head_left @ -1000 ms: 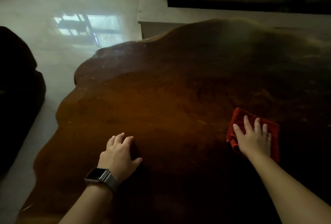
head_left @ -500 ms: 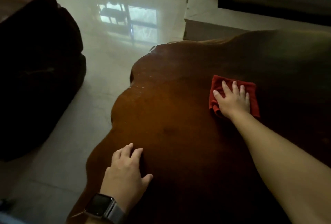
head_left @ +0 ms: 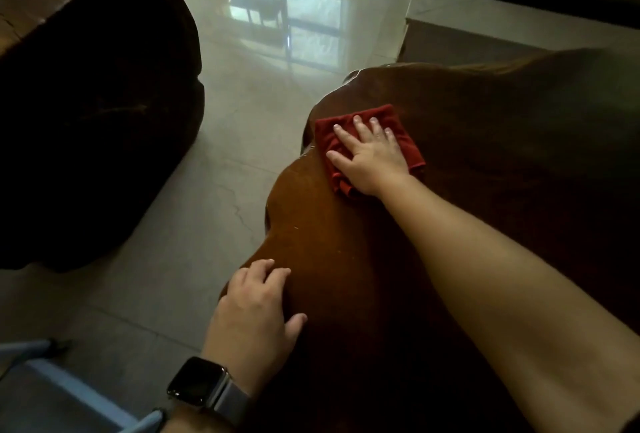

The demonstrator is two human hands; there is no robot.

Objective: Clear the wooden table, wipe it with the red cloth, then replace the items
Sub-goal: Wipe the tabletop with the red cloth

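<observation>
The wooden table (head_left: pixel 485 141) is a dark brown slab with a wavy edge and fills the right half of the view. A folded red cloth (head_left: pixel 408 141) lies flat near the table's far left edge. My right hand (head_left: pixel 370 155) presses down on the cloth with fingers spread. My left hand (head_left: pixel 256 314), with a dark watch on the wrist, rests palm down on the table's near left edge and holds nothing. No other items stand on the visible part of the table.
A large dark wooden block (head_left: pixel 86 103) stands on the pale glossy floor (head_left: pixel 242 120) to the left. A low pale cabinet (head_left: pixel 485 16) sits behind the table. A light blue frame (head_left: pixel 69 394) shows at the bottom left.
My right hand has slid the red cloth away from me and leftward, toward the table's far left edge. The view has swung left. My left hand stays planted on the near edge.
</observation>
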